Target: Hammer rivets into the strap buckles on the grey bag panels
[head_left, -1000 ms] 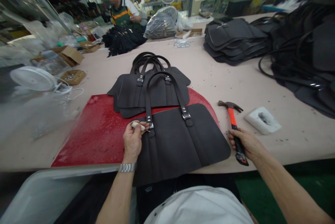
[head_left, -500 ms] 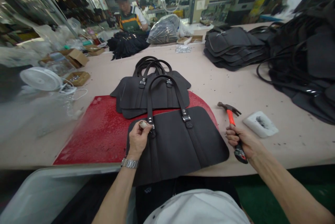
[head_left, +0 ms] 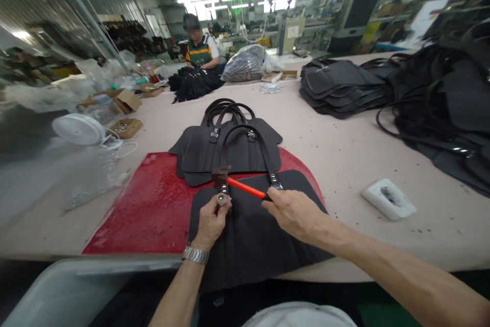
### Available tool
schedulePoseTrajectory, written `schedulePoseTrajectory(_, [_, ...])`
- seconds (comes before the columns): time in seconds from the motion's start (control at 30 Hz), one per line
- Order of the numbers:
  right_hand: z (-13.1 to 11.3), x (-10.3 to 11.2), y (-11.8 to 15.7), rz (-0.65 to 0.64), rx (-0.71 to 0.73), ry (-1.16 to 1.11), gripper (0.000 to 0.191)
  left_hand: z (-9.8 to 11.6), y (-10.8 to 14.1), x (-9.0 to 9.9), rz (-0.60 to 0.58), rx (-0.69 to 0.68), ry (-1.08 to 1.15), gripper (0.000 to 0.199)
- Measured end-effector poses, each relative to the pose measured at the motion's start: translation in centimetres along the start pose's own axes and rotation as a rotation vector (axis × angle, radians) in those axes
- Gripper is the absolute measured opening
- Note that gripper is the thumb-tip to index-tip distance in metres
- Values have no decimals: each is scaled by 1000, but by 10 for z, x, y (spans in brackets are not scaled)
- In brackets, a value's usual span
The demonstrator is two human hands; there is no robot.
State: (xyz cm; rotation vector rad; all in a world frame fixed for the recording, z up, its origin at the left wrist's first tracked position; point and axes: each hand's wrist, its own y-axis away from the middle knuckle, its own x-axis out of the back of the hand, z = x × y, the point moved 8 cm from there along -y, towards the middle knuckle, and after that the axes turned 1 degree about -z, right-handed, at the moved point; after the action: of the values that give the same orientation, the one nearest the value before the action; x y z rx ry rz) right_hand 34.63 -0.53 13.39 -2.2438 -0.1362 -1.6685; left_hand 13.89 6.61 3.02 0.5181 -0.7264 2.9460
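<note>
My left hand (head_left: 213, 219), with a metal watch on the wrist, pinches a short metal punch tool (head_left: 221, 199) beside the left handle buckle of a dark bag panel (head_left: 260, 235). My right hand (head_left: 293, 209) is wrapped round the handle of a hammer (head_left: 245, 187) with an orange shaft. The hammer's dark head is just above the punch tool, over the left strap. The panel lies partly on a red mat (head_left: 153, 204), its looped handle pointing away from me. Farther back, more handled panels (head_left: 233, 148) lie stacked.
A white block with a dark hollow (head_left: 388, 199) sits at the right. Dark panels (head_left: 344, 84) are piled at the back right. On the left are a white fan (head_left: 78, 129) and a small box of metal parts (head_left: 126, 128). A person (head_left: 201, 51) works across the table.
My right hand has brought the hammer from the right side across to the left strap. My left hand still holds the punch tool, now more upright. The view has tilted up.
</note>
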Motion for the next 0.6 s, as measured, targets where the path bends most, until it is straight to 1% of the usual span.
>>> schedulePoseTrajectory(0.1, [-8, 44, 1, 271, -33, -157, 24, -3, 0, 0, -6, 2, 19, 15])
schedulePoseTrajectory(0.13, [-10, 52, 4, 342, -32, -224, 25, -4, 0, 0, -10, 7, 22, 15])
schedulePoseTrajectory(0.17, [-11, 54, 7, 369, -24, -268, 25, -5, 0, 0, -12, 13, 25, 15])
schedulePoseTrajectory(0.2, [-13, 49, 9, 345, -9, -272, 24, -6, 0, 0, -17, 19, 27, 15])
schedulePoseTrajectory(0.23, [-14, 39, 11, 277, 8, -234, 21, -7, 0, -1, -22, 22, 31, 15])
schedulePoseTrajectory(0.3, [-14, 12, 13, 57, 27, -101, 17, -9, 0, -1, -32, 20, 33, 14])
schedulePoseTrajectory(0.33, [-12, 4, 13, -31, 20, -47, 17, -10, 0, -2, -41, 16, 30, 14])
schedulePoseTrajectory(0.37, [-10, 6, 13, -66, 9, -29, 18, -11, 1, -2, -44, 12, 22, 14])
schedulePoseTrajectory(0.4, [-11, 16, 12, -40, 1, -54, 20, -11, 1, -3, -46, 7, 14, 15])
schedulePoseTrajectory(0.43, [-14, 33, 9, 43, -6, -116, 22, -11, 1, -2, -42, 3, 10, 15])
schedulePoseTrajectory(0.5, [-19, 72, 8, 304, -23, -284, 25, -11, 2, -2, -35, 3, 13, 17])
schedulePoseTrajectory(0.53, [-20, 84, 10, 420, -34, -357, 26, -11, 2, -2, -33, 5, 19, 17])
schedulePoseTrajectory(0.57, [-21, 87, 12, 478, -40, -398, 27, -11, 2, -2, -35, 8, 24, 17])
schedulePoseTrajectory(0.6, [-21, 79, 13, 458, -40, -398, 26, -11, 2, -2, -38, 8, 25, 18])
